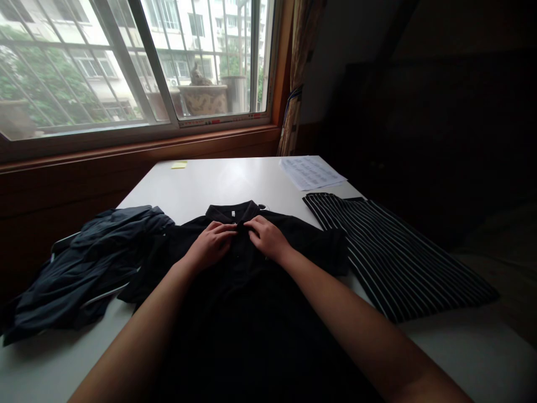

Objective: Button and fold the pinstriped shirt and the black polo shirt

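The black collared shirt (239, 291) was spread on the white table (226, 179), between the bunched dark garment (96, 252) and the striped garment (398, 252). Its front, just below the collar, was pinched by the bent fingers of the left hand (215, 242) and the right hand (265, 236), held close together. Printed papers (310, 172) were laid near the striped garment

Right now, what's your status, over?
Left hand and right hand both pinching black collared shirt near its collar. Shirt spread face-up on white table. Dark crumpled garment touching its left side.
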Available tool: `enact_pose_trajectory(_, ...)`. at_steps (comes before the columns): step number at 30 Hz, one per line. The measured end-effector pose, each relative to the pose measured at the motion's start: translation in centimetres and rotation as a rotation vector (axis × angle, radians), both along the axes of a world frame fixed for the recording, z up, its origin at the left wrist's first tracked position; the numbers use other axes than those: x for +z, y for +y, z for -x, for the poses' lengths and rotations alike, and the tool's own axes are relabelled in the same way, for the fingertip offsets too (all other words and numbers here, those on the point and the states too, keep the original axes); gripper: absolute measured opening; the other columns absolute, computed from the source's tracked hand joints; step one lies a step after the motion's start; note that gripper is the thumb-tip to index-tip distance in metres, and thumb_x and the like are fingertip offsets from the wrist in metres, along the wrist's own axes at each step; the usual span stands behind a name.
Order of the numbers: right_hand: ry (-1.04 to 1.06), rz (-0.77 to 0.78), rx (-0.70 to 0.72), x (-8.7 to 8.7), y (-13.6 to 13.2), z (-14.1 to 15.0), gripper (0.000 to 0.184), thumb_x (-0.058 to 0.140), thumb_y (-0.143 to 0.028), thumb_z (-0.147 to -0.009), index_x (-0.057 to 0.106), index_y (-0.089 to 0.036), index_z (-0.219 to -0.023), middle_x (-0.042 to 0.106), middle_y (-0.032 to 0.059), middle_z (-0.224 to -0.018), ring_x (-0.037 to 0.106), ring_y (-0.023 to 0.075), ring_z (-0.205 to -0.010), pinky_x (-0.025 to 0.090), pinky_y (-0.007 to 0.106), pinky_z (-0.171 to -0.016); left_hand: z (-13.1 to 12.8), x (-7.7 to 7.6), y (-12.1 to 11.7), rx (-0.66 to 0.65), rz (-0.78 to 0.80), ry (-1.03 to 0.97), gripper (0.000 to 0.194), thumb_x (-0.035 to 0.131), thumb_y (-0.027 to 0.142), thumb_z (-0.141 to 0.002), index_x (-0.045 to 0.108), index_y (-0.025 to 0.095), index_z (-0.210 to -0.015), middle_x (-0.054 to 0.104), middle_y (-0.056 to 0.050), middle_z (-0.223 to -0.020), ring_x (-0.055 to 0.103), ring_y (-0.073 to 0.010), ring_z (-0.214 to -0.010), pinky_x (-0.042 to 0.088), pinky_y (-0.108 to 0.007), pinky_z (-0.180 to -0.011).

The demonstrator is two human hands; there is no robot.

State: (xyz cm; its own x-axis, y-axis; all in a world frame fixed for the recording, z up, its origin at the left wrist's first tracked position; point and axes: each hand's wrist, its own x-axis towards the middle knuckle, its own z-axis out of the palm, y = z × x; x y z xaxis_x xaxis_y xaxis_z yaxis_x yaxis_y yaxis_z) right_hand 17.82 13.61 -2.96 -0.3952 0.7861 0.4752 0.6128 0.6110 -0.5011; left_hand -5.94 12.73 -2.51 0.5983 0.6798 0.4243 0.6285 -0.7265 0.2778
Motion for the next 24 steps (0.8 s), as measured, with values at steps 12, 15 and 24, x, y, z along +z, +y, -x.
enact_pose_trajectory(12, -0.035, 0.018, -0.009, 0.1, -0.1, 0.0, 0.051, 0.055, -0.014, -0.093, 0.052, -0.025, -0.143, 0.064, 0.0075, -0.114, 0.061, 0.0209, -0.104, 0.049, 0.035, -0.097, -0.4, 0.0, -0.1, -0.074, -0.023, 0.003, 0.046, 0.054, 0.006, -0.084, 0.070, 0.027, -0.121, 0.069, -0.002, -0.129, 0.057, -0.0242, -0.112, 0.052, -0.044, -0.099)
enact_pose_trajectory(15, -0.032, 0.022, -0.004, 0.2, -0.1, 0.1, 0.039, 0.054, -0.016, -0.095, 0.060, -0.023, -0.133, 0.064, 0.0081, -0.114, 0.062, 0.0206, -0.106, 0.049, 0.034, -0.098, -0.5, 0.0, -0.1, -0.065, -0.018, 0.000, 0.046, 0.054, 0.006, -0.084, 0.070, 0.027, -0.121, 0.069, -0.002, -0.129, 0.058, -0.0243, -0.111, 0.052, -0.045, -0.099)
enact_pose_trajectory(24, -0.087, 0.141, -0.098, 1.2, 1.9, 0.7, 0.039, 0.054, -0.022, -0.096, 0.061, -0.026, -0.134, 0.069, 0.0063, -0.122, 0.066, 0.0198, -0.107, 0.051, 0.031, -0.094, -0.4, -0.1, 0.0, -0.086, -0.025, -0.026, 0.050, 0.055, 0.003, -0.080, 0.070, 0.028, -0.122, 0.071, -0.001, -0.127, 0.059, -0.0244, -0.111, 0.054, -0.044, -0.096)
